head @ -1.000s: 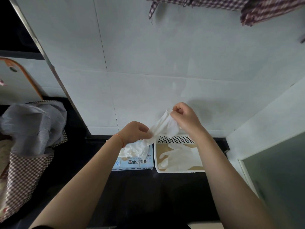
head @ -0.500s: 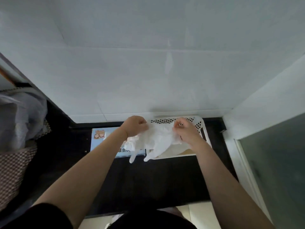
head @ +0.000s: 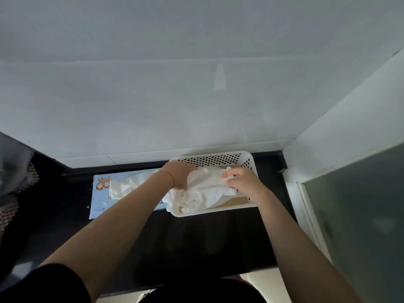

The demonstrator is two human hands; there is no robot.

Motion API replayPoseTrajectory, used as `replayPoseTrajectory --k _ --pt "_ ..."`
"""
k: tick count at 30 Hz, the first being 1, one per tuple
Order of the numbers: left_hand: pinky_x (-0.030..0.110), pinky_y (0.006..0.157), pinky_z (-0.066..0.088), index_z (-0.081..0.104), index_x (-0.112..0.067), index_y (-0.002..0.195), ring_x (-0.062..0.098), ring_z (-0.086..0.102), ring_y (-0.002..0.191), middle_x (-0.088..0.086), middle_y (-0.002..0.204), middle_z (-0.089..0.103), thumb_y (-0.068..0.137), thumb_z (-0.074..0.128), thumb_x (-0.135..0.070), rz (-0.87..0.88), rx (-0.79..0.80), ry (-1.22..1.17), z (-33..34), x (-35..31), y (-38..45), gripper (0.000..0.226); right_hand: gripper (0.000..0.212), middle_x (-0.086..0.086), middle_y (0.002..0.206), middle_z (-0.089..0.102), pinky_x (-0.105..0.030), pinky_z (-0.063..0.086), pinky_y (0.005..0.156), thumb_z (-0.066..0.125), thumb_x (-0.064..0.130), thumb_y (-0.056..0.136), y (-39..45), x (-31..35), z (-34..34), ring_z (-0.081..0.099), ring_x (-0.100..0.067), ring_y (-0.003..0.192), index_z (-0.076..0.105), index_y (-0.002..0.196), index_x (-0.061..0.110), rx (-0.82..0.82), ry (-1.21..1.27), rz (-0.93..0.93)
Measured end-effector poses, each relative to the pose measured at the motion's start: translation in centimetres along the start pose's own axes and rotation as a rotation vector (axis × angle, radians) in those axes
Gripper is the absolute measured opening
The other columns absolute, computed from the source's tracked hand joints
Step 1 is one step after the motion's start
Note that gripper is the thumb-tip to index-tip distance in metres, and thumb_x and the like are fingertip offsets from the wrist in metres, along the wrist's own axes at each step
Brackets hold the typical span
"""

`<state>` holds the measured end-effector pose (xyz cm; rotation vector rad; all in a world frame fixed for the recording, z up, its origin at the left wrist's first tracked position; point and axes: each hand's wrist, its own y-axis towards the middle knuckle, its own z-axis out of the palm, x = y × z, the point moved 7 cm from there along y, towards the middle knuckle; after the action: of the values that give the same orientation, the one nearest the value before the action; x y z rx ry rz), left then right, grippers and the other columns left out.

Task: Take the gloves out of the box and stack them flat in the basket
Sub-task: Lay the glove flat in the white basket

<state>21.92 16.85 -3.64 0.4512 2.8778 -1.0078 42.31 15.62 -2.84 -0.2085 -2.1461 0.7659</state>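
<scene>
A white perforated basket (head: 220, 159) stands on the dark counter against the wall. A white glove (head: 205, 189) lies spread across its inside, over other gloves beneath. My left hand (head: 179, 174) holds the glove's left end, and my right hand (head: 240, 181) pinches its right end at the basket's right side. Left of the basket lies the light blue glove box (head: 100, 193), with white gloves (head: 129, 185) bulging out of its top opening. My left forearm crosses over the box.
The dark counter (head: 196, 241) runs between a white tiled wall (head: 196, 95) and a white corner with a frosted glass panel (head: 360, 226) on the right. A checked bag with grey plastic (head: 13, 178) sits at the far left edge.
Both hands have come down from in front of the wall, lowering the stretched glove into the basket. The camera has tilted down and to the right.
</scene>
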Motion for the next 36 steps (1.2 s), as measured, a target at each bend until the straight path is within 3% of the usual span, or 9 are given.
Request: replayPoseTrajectory --k 2,6,10,14,17,20,25,30,36 --pt "0.036 0.097 0.047 0.038 -0.031 0.146 0.022 0.055 0.119 -0.001 0.133 0.056 0.085 0.060 -0.013 0.005 -0.027 0.123 0.0 -0.7 0.8 0.067 0.038 0.001 0.123 0.059 -0.020 0.050 0.066 0.052 0.003 0.091 1.1 -0.9 -0.6 0.060 -0.013 0.096 0.070 0.116 0.024 -0.015 -0.171 -0.025" --pt "0.040 0.092 0.045 0.048 -0.024 0.131 0.022 0.051 0.119 0.003 0.126 0.053 0.086 0.057 -0.007 -0.062 -0.163 0.275 0.2 -2.1 1.2 0.048 0.051 -0.002 0.145 0.044 -0.027 0.046 0.090 0.050 -0.004 0.091 2.8 -2.1 0.2 0.054 -0.022 0.119 0.056 0.136 0.020 0.006 -0.511 -0.081" --pt "0.037 0.085 0.045 0.052 -0.015 0.119 0.025 0.054 0.107 0.008 0.119 0.054 0.094 0.047 -0.014 -0.028 -0.295 0.202 1.1 -4.4 0.6 0.026 0.051 -0.002 0.144 0.043 -0.033 0.050 0.095 0.051 -0.006 0.091 3.3 -2.2 0.8 0.057 -0.022 0.112 0.052 0.137 0.015 -0.008 -0.631 -0.145" --pt "0.036 0.081 0.047 0.045 -0.016 0.131 0.027 0.054 0.112 0.010 0.127 0.049 0.096 0.052 -0.037 -0.010 -0.204 0.184 3.5 -5.7 0.7 0.042 0.046 -0.002 0.147 0.037 -0.035 0.052 0.093 0.054 -0.006 0.091 3.2 -2.1 0.9 0.060 -0.024 0.107 0.054 0.134 0.009 -0.027 -0.707 -0.186" --pt "0.037 0.086 0.050 0.043 -0.013 0.132 0.026 0.055 0.111 0.011 0.128 0.050 0.091 0.056 -0.011 -0.101 -0.181 0.207 3.9 -5.0 0.8 0.042 0.039 -0.003 0.146 0.036 -0.036 0.055 0.085 0.056 -0.006 0.089 3.3 -2.0 0.7 0.062 -0.024 0.095 0.057 0.125 0.007 -0.045 -0.781 -0.213" --pt "0.034 0.081 0.048 0.044 -0.012 0.133 0.025 0.058 0.107 0.010 0.129 0.050 0.090 0.054 -0.002 -0.164 -0.182 0.235 3.6 -4.0 0.6 0.045 0.029 -0.005 0.141 0.039 -0.034 0.056 0.078 0.057 -0.005 0.088 3.4 -1.9 0.7 0.060 -0.020 0.085 0.059 0.114 0.008 -0.050 -0.854 -0.233" --pt "0.034 0.073 0.048 0.043 -0.011 0.131 0.027 0.061 0.099 0.011 0.127 0.050 0.094 0.049 -0.011 -0.141 -0.214 0.157 3.3 -4.4 0.8 0.037 0.030 -0.009 0.141 0.038 -0.031 0.051 0.088 0.061 0.005 0.089 2.9 -0.6 1.0 0.050 -0.022 0.116 0.059 0.118 0.010 -0.130 -1.020 -0.329" --pt "0.038 0.075 0.048 0.041 -0.014 0.133 0.029 0.061 0.104 0.011 0.125 0.052 0.097 0.050 -0.034 -0.117 -0.162 0.056 4.6 -5.4 1.4 0.042 0.013 -0.009 0.122 0.047 -0.032 0.046 0.088 0.059 0.006 0.092 1.8 1.3 1.7 0.048 -0.022 0.109 0.061 0.105 0.009 -0.296 -1.110 -0.412" --pt "0.035 0.076 0.046 0.048 -0.012 0.130 0.028 0.060 0.109 0.010 0.126 0.054 0.098 0.048 -0.022 -0.168 -0.119 0.116 5.0 -4.1 0.7 0.033 0.018 -0.011 0.132 0.045 -0.030 0.047 0.089 0.055 0.012 0.095 2.0 -0.6 1.2 0.048 -0.023 0.116 0.064 0.110 0.009 -0.196 -1.174 -0.225"
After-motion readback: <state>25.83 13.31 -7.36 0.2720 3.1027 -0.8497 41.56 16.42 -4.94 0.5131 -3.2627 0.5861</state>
